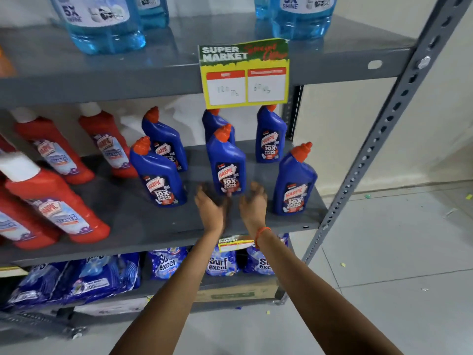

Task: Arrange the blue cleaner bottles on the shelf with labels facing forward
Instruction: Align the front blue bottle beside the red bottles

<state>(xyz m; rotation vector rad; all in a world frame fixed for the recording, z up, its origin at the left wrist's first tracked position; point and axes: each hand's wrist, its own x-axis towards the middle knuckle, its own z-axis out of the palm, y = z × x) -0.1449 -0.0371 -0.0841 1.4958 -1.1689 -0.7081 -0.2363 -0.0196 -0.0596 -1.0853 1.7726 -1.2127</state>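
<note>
Left hand (211,204) blurred beside blue cleaner bottle (226,162), contact unclear

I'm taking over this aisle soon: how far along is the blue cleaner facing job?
Mostly done: five blue bottles show labels forward, including the front left bottle and front right bottle. Both hands, left hand and right hand, open beside the front middle bottle. The bottle behind it is hidden: check that.

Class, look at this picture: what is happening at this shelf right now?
A person is arranging blue cleaner bottles on the middle shelf. The left hand and right hand are open either side of the front centre bottle, neither clearly gripping it. Six blue bottles stand upright, labels mostly forward. Red bottles stand to the left.
</note>
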